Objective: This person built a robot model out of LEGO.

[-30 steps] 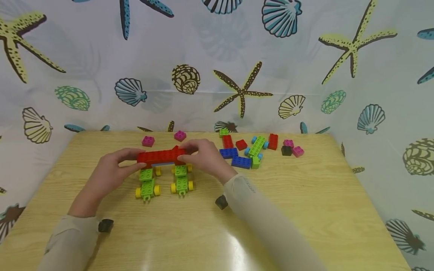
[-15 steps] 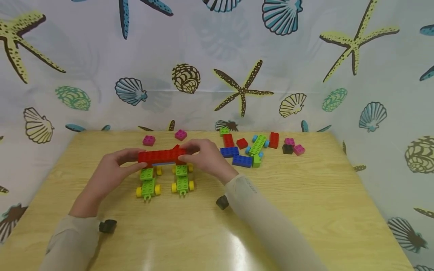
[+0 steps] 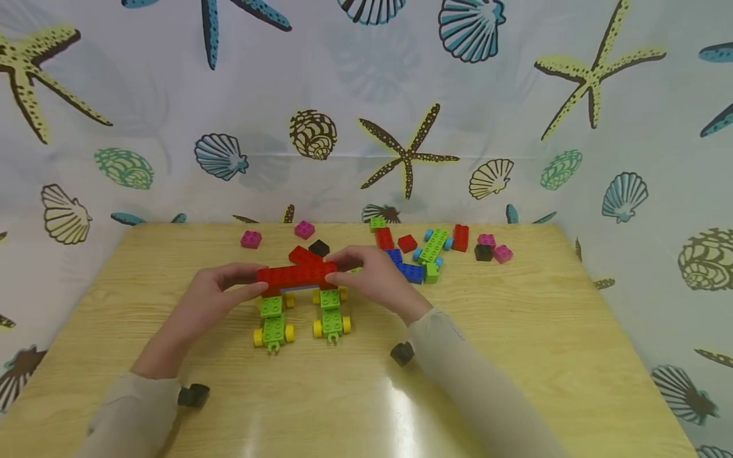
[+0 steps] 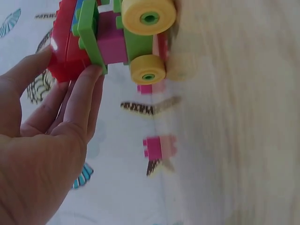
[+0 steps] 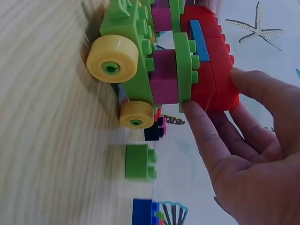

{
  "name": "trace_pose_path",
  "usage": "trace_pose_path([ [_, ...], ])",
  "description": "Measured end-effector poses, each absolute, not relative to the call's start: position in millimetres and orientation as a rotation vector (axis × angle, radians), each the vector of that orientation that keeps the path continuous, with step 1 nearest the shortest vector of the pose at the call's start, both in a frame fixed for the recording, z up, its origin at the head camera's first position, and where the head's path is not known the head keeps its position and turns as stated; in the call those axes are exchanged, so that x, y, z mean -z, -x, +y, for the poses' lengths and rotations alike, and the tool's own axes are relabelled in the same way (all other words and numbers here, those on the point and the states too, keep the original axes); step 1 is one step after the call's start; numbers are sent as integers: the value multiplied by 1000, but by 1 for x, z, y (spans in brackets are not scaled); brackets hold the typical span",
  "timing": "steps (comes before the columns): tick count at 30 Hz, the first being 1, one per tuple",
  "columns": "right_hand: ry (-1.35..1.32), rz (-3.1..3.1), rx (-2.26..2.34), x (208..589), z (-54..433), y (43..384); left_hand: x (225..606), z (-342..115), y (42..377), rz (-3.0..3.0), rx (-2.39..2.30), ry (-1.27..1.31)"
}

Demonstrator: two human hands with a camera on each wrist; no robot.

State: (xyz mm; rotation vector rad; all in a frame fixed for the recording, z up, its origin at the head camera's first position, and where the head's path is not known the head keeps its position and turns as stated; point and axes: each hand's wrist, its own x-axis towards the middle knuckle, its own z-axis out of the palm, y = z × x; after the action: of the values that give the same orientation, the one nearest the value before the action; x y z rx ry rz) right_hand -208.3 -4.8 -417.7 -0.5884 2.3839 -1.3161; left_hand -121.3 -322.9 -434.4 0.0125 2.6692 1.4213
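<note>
A toy block build has two green wheeled bases (image 3: pixel 274 329) with yellow wheels (image 4: pixel 148 69), bridged by a row of red bricks (image 3: pixel 294 277). Purple bricks (image 5: pixel 164 77) stand between the bases and upper green pieces, and a blue brick (image 5: pixel 200 40) shows under the red row. My left hand (image 3: pixel 209 308) grips the row's left end, thumb on one side and fingers on the other. Its right end is held by my right hand (image 3: pixel 380 280), with one finger against the green piece (image 5: pixel 183 70). Whether all wheels touch the table I cannot tell.
Behind the build lie a red brick (image 3: pixel 303 255), a black brick (image 3: pixel 319 248) and two pink bricks (image 3: pixel 251 239). Farther right are blue bricks (image 3: pixel 413 273), a green base with blue wheels (image 3: pixel 433 247), and several other loose bricks. A patterned cloth (image 3: pixel 343 83) rises behind the table.
Both hands have moved the build to the right and slightly toward me, after being still between the two earlier frames. The red and black bricks behind it now show.
</note>
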Motion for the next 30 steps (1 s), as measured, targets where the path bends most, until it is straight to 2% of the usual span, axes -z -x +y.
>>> trace_pose_path([
  [13, 520, 2380, 1418, 425, 67, 194, 441, -256, 127, 2645, -1492, -93],
  [30, 367, 2402, 1390, 426, 128, 191, 446, -196, 136, 2537, -1599, -84],
])
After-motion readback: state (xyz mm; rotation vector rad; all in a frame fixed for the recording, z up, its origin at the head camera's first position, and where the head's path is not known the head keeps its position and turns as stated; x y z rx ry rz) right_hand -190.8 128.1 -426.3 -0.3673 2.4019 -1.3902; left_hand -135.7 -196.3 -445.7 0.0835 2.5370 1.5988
